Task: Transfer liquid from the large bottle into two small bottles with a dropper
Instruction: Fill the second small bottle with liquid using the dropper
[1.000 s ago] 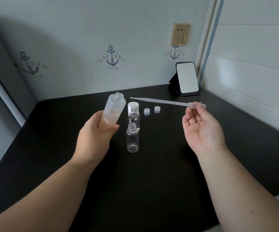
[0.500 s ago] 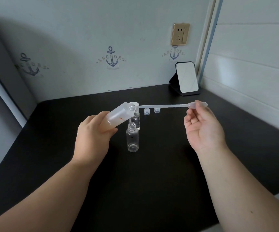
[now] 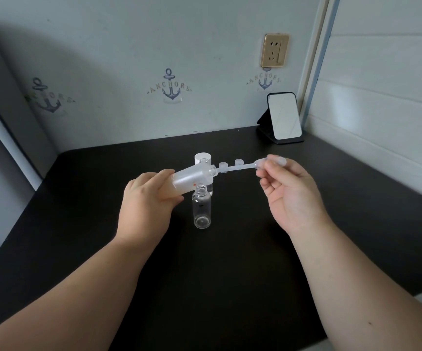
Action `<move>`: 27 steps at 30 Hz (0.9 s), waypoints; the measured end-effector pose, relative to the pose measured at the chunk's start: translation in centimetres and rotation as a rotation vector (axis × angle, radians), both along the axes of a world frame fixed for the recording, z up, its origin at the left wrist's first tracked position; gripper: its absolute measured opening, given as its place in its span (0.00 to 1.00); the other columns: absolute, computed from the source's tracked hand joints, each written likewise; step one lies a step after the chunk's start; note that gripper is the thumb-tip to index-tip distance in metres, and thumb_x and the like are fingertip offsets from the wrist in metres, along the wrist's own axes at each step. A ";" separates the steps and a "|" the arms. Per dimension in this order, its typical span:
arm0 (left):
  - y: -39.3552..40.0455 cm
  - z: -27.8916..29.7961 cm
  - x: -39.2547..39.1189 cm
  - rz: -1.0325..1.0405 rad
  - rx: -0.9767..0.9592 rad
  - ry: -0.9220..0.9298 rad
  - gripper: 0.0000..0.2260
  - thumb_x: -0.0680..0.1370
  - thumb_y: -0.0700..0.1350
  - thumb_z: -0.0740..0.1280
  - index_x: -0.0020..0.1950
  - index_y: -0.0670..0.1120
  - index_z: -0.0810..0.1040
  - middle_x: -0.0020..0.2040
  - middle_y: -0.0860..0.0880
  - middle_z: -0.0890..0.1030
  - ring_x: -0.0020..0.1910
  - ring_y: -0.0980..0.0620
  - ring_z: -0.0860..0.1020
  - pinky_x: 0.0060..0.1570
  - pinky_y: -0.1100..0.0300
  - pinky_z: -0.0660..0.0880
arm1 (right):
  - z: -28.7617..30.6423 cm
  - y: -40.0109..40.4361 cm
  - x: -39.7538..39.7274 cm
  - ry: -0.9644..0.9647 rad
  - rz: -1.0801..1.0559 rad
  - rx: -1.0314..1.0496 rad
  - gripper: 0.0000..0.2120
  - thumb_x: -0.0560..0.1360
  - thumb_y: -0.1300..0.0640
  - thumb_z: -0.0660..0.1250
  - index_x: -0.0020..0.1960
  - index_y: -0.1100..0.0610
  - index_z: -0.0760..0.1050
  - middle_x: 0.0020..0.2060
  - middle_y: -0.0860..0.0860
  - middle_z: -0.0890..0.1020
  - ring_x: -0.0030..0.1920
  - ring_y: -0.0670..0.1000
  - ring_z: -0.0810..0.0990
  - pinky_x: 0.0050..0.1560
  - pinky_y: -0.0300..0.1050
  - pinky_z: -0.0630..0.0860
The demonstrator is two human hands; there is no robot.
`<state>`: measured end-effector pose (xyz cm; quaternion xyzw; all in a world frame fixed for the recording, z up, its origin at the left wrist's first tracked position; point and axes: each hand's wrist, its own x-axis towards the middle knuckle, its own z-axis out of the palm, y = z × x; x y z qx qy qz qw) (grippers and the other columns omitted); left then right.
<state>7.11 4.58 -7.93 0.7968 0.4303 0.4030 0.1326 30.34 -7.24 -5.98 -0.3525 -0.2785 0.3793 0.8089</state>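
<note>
Left hand point(image 3: 151, 201) grips large bottle point(image 3: 192, 177), tipped almost flat with mouth facing right, likely so liquid runs to the neck. Near small bottle point(image 3: 202, 208) stands open on table point(image 3: 90, 224) below it; second one mostly hidden behind. Dropper point(image 3: 240, 167) tip at bottle mouth; right hand point(image 3: 291, 196) pinches its bulb, probably ready to draw.

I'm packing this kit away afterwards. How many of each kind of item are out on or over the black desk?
Large bottle: 1
Small bottles, near and far: 2
Dropper: 1
Small caps: 2
White cap: 1
Standing mirror: 1
Total: 8
</note>
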 end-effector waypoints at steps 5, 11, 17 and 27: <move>-0.1 0.0 0.1 -0.004 0.020 0.022 0.24 0.73 0.43 0.77 0.68 0.52 0.78 0.61 0.52 0.78 0.62 0.46 0.71 0.58 0.58 0.64 | 0.0 0.3 -1.2 -0.104 0.031 -0.026 0.04 0.69 0.58 0.76 0.44 0.52 0.87 0.45 0.55 0.87 0.44 0.51 0.86 0.44 0.39 0.80; -0.2 -0.1 0.1 -0.012 0.011 0.014 0.25 0.73 0.43 0.78 0.68 0.52 0.79 0.60 0.53 0.78 0.62 0.47 0.71 0.59 0.59 0.63 | 0.0 0.6 -1.4 -0.167 0.084 -0.060 0.20 0.62 0.53 0.83 0.49 0.59 0.83 0.46 0.56 0.87 0.47 0.53 0.86 0.46 0.40 0.80; -0.1 -0.1 0.1 -0.010 0.002 0.011 0.25 0.72 0.43 0.78 0.68 0.53 0.79 0.60 0.54 0.78 0.62 0.48 0.71 0.59 0.59 0.63 | 0.1 0.4 -1.1 -0.099 0.110 -0.040 0.05 0.70 0.56 0.75 0.45 0.53 0.86 0.46 0.54 0.87 0.47 0.52 0.86 0.47 0.40 0.80; -0.2 -0.1 0.0 -0.003 0.012 0.010 0.25 0.72 0.42 0.78 0.68 0.51 0.79 0.60 0.52 0.79 0.62 0.46 0.72 0.60 0.59 0.63 | 0.1 0.1 0.6 0.099 0.038 -0.004 0.04 0.73 0.56 0.73 0.42 0.54 0.86 0.44 0.51 0.87 0.42 0.49 0.85 0.43 0.39 0.80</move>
